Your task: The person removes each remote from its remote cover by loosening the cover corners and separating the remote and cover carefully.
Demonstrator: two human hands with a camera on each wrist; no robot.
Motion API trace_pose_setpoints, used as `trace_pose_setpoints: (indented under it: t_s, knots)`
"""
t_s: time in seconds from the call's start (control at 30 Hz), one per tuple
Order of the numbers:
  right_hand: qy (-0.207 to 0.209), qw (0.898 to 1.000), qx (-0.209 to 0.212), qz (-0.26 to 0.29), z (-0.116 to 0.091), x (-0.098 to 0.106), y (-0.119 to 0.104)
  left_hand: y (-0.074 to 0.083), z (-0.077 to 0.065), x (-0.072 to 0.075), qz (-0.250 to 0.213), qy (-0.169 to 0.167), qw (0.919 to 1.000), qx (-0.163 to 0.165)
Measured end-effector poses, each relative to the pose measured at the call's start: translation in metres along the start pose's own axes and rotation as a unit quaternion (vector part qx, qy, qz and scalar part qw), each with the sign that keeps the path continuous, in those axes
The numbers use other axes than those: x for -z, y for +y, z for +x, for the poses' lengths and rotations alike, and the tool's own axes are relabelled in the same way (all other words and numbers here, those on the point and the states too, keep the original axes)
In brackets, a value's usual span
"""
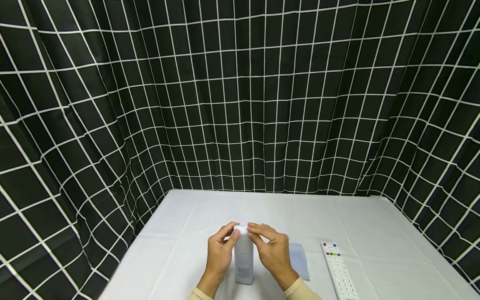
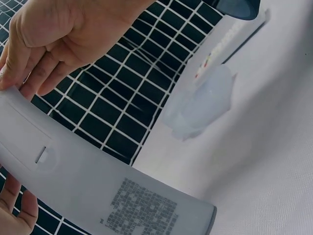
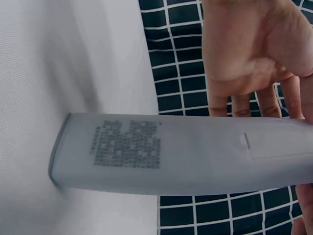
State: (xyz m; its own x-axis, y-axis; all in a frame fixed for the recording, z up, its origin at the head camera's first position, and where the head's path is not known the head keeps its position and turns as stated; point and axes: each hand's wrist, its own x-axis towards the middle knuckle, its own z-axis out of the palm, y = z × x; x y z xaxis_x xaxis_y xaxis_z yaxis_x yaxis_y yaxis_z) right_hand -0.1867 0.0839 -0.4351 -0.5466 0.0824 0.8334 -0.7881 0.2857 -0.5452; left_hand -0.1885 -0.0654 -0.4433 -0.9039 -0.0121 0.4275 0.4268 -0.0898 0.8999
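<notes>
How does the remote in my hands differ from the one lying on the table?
The held remote is held up between left hand and right hand; the other remote lies flat. The held remote shows a printed label; the other remote, buttons. The held remote looks mostly bluish-grey; the other remote, white. Both are long and slim.

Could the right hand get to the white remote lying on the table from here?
Probably yes: the white remote lies uncovered on that side, with only a bluish sheet between. But the right hand is pinching the pale device, so it would likely have to let go first.
</notes>
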Motion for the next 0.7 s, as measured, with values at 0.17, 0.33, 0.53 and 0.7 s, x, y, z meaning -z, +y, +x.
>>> trace_pose_setpoints:
  t_s: [0.17, 0.33, 0.53, 0.7]
  knots:
    - [0.008, 0.998, -0.06, -0.005, 0.0015, -0.0017, -0.0014, -0.0008, 0.0002, 0.002, 0.008, -0.007, 0.9999, -0.003]
    - [0.015, 0.993, -0.115, -0.007, -0.0001, -0.0022, -0.0015, -0.002, -0.0012, 0.0026, 0.019, 0.003, 0.9998, 0.006]
    - [0.017, 0.988, -0.145, 0.045, -0.0001, -0.0039, -0.001, -0.0017, -0.0045, 0.0032, 0.021, 0.009, 0.9997, 0.013]
    - [0.023, 0.976, -0.2, 0.088, 0.003, -0.0052, -0.0011, 0.0024, -0.0063, 0.0014, 0.016, 0.004, 0.9999, 0.002]
